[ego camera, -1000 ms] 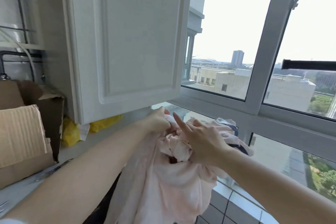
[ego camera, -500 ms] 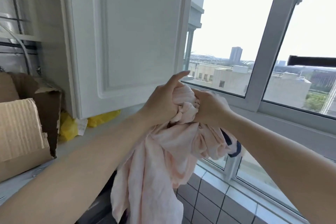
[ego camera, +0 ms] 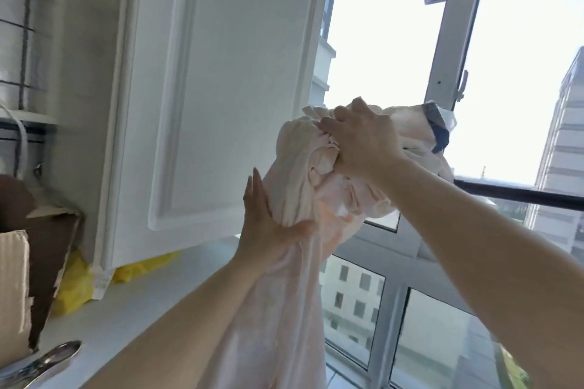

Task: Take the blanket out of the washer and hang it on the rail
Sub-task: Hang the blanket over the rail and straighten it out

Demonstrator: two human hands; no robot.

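Observation:
A pale pink blanket [ego camera: 294,262] with a dark blue trimmed corner hangs bunched in front of me, its lower part trailing out of the bottom of the view. My right hand [ego camera: 363,142] grips the crumpled top of the bundle, held high near the window. My left hand [ego camera: 268,221] clasps the hanging folds lower down, thumb across the cloth. A black rail [ego camera: 521,193] runs level at the right, its left end hidden behind the blanket and my right arm. The washer is out of view.
A white cabinet door [ego camera: 221,88] hangs close on the left of the blanket. Below it runs a white counter [ego camera: 142,303] with a yellow bag [ego camera: 76,284], a cardboard box [ego camera: 19,278] and a metal tool [ego camera: 47,360]. Window frames [ego camera: 442,41] stand behind.
Both hands have lifted the blanket upward and to the right toward the rail. My left hand has slid from the top of the bundle down to the hanging folds.

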